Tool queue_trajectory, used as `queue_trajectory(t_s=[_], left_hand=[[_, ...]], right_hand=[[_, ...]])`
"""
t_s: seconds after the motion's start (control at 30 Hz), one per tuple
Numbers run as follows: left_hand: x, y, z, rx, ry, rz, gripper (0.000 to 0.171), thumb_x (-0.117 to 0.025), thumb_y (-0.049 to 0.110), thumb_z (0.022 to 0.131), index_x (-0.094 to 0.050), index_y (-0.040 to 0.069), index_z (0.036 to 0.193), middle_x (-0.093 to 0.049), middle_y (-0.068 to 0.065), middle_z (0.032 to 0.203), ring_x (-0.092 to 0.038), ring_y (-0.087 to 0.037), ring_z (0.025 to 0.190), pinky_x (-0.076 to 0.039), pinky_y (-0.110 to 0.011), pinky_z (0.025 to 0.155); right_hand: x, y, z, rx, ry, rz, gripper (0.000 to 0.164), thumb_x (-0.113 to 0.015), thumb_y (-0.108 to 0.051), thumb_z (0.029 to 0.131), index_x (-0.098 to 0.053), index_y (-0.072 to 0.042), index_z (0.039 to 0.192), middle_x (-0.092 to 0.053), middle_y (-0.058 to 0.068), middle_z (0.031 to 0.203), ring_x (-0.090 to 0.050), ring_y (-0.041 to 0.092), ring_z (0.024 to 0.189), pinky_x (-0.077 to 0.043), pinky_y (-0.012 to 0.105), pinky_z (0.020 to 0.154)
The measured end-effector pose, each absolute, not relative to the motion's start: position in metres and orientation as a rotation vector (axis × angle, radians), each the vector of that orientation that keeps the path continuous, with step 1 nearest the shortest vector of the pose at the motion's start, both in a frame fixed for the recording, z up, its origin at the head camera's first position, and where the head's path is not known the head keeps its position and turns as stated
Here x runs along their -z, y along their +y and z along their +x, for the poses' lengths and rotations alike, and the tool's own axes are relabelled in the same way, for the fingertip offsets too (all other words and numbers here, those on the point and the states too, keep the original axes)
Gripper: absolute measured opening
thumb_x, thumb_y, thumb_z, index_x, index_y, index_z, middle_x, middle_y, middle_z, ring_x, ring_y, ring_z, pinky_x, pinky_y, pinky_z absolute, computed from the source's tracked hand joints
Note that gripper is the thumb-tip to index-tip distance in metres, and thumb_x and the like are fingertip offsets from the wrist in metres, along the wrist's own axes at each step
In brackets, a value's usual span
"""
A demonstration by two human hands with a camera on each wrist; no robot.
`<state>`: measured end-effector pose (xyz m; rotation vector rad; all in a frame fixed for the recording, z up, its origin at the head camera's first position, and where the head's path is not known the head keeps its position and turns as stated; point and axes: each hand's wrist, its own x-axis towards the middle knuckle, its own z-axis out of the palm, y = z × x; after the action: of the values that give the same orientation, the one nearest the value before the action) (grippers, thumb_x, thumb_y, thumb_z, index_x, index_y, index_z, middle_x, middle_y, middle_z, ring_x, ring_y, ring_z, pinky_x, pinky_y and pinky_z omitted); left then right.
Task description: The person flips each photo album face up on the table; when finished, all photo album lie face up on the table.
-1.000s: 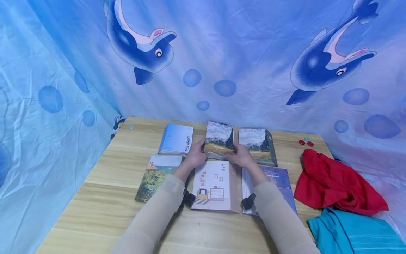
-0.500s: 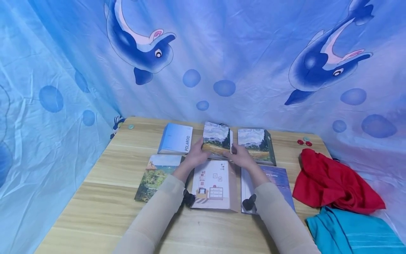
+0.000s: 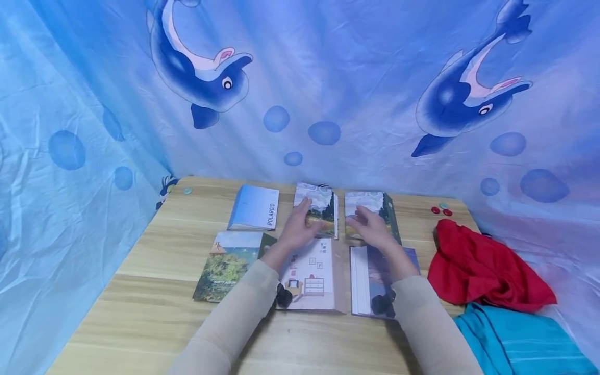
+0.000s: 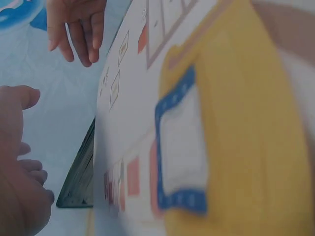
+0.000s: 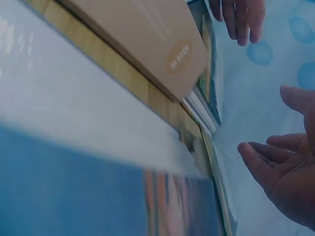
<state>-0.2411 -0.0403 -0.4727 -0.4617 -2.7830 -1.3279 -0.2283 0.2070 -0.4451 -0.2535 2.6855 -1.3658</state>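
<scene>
In the head view my left hand [image 3: 299, 225] is over the middle landscape-painting album [image 3: 323, 200], its fingers loosely extended. My right hand [image 3: 373, 228] hovers over the matching landscape album [image 3: 387, 208] on the right, covering part of its cover. Both hands hold nothing; the wrist views show their fingers apart with air between them. Nearer me, under my left forearm, lies a white album with a drawn room [image 3: 321, 263]. A blue-purple album with a white strip [image 3: 361, 286] is partly hidden by my right wrist.
A blue POLAROID album [image 3: 255, 205] lies back left, with a garden-picture photo album [image 3: 227, 265] in front of it. Red cloth [image 3: 487, 268] and teal cloth [image 3: 520, 333] are heaped at the right. Small red discs [image 3: 441, 211] lie on the wooden table [image 3: 140, 307].
Both hands were gripping the middle landscape album by its sides. They have let go and moved apart, the right hand shifting right over the other landscape album.
</scene>
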Motion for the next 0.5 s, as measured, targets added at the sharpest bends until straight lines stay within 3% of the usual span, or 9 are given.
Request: queue_trajectory(t_s=[0.23, 0.5], left_hand=[[0.475, -0.020, -0.230, 1.341, -2.815, -0.545, 0.080, -0.064, 0.041, 0.098, -0.024, 0.013, 0.162, -0.017, -0.010, 0.168, -0.019, -0.031, 0.153, -0.019, -0.053, 0.123], [0.477, -0.001, -0.226, 1.244, -2.827, -0.776, 0.075, -0.062, 0.036, 0.100, -0.027, 0.009, 0.160, -0.022, -0.014, 0.167, -0.024, -0.030, 0.152, -0.024, -0.047, 0.123]], right_hand=[[0.445, 0.233, -0.224, 1.422, 2.693, -0.199, 0.074, -0.058, -0.035, 0.104, -0.027, 0.007, 0.156, -0.041, 0.031, 0.152, -0.043, 0.046, 0.138, -0.040, 0.056, 0.112], [0.450, 0.263, -0.223, 1.473, 2.685, -0.143, 0.078, -0.057, -0.042, 0.103, -0.025, 0.005, 0.157, -0.040, 0.029, 0.154, -0.038, 0.045, 0.141, -0.035, 0.057, 0.115]])
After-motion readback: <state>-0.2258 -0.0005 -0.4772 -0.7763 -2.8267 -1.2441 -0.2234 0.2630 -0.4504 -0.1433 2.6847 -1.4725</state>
